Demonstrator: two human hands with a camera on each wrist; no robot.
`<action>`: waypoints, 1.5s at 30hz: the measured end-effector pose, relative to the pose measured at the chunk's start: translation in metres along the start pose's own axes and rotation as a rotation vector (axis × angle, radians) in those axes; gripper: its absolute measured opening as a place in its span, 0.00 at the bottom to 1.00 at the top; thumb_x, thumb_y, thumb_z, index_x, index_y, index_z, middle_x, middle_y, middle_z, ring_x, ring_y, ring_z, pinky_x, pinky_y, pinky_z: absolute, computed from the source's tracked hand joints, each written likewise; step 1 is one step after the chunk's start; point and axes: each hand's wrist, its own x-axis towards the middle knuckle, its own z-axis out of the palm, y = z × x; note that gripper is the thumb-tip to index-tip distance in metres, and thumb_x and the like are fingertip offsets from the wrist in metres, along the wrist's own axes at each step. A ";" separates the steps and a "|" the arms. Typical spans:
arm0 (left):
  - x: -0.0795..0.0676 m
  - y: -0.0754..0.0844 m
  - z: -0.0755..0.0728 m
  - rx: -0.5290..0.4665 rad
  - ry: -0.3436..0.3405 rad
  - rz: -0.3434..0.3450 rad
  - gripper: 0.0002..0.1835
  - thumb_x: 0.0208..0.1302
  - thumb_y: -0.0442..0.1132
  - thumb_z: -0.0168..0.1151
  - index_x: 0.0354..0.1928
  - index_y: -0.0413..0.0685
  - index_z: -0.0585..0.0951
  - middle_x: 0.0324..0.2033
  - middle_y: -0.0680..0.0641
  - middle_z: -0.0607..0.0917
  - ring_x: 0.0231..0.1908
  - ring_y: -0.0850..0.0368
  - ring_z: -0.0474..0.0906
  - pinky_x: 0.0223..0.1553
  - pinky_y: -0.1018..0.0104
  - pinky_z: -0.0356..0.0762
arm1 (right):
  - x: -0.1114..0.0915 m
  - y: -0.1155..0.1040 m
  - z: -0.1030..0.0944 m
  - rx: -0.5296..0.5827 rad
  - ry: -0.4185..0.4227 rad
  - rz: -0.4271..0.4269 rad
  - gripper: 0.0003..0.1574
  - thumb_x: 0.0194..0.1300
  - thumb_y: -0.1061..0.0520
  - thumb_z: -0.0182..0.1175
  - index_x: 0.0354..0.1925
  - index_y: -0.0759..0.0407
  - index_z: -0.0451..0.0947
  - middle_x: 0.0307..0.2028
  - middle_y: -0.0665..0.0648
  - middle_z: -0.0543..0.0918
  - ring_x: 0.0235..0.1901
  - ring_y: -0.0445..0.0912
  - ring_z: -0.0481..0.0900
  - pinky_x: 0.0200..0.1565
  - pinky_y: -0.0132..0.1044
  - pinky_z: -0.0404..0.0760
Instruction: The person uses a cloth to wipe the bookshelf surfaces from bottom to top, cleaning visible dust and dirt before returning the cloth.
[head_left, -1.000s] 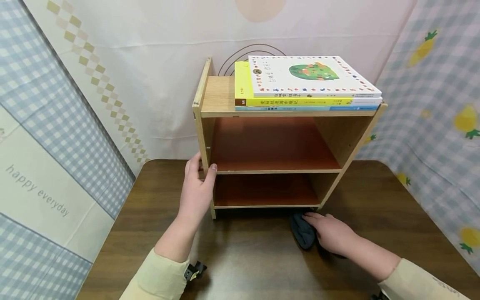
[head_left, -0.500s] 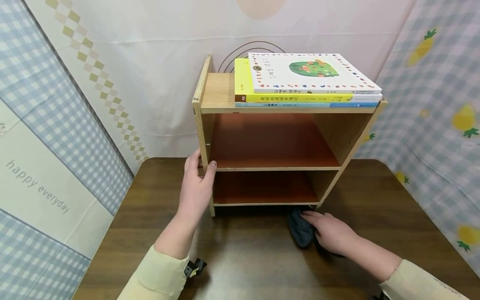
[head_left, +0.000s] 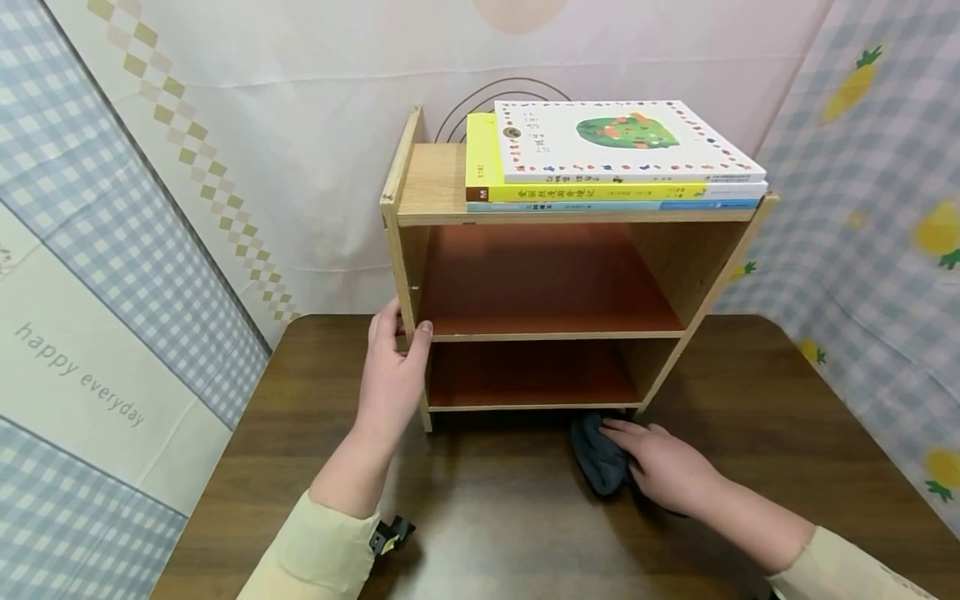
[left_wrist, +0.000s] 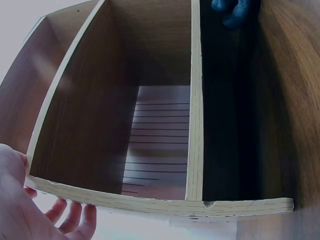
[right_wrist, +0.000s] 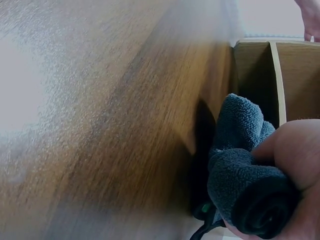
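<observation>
Two bare hands are at the wooden shelf [head_left: 551, 283], which we see standing upright on the brown table [head_left: 495, 525]. The left hand [head_left: 392, 379] grips its left side panel [head_left: 407, 275] – thumb at the front edge, fingers round the outside. The right hand [head_left: 670, 468] has its fingers closed on a bunched dark blue-grey cloth [head_left: 598, 454], low at the shelf's right front; we cannot tell whether cloth and shelf touch. Stacked books [head_left: 611, 167] lie on top – a white one uppermost.
</observation>
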 end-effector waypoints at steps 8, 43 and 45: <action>0.000 0.001 0.001 0.001 0.008 -0.006 0.26 0.73 0.56 0.52 0.71 0.66 0.65 0.55 0.50 0.67 0.50 0.52 0.66 0.44 0.55 0.73 | 0.002 -0.003 0.000 0.014 0.022 -0.003 0.34 0.59 0.68 0.63 0.65 0.58 0.75 0.64 0.60 0.75 0.55 0.62 0.77 0.43 0.49 0.78; 0.001 0.001 0.002 -0.006 0.023 0.006 0.24 0.74 0.54 0.53 0.69 0.65 0.67 0.53 0.49 0.68 0.50 0.53 0.66 0.45 0.55 0.73 | 0.024 -0.034 0.013 0.010 0.045 -0.145 0.39 0.60 0.69 0.63 0.67 0.46 0.73 0.66 0.55 0.74 0.46 0.56 0.78 0.38 0.44 0.78; 0.001 0.001 0.002 -0.003 0.026 0.008 0.24 0.74 0.54 0.53 0.69 0.65 0.67 0.54 0.50 0.68 0.51 0.53 0.66 0.45 0.55 0.73 | 0.026 -0.037 0.013 0.000 0.044 -0.161 0.39 0.60 0.69 0.63 0.67 0.45 0.74 0.66 0.55 0.74 0.47 0.57 0.78 0.38 0.44 0.78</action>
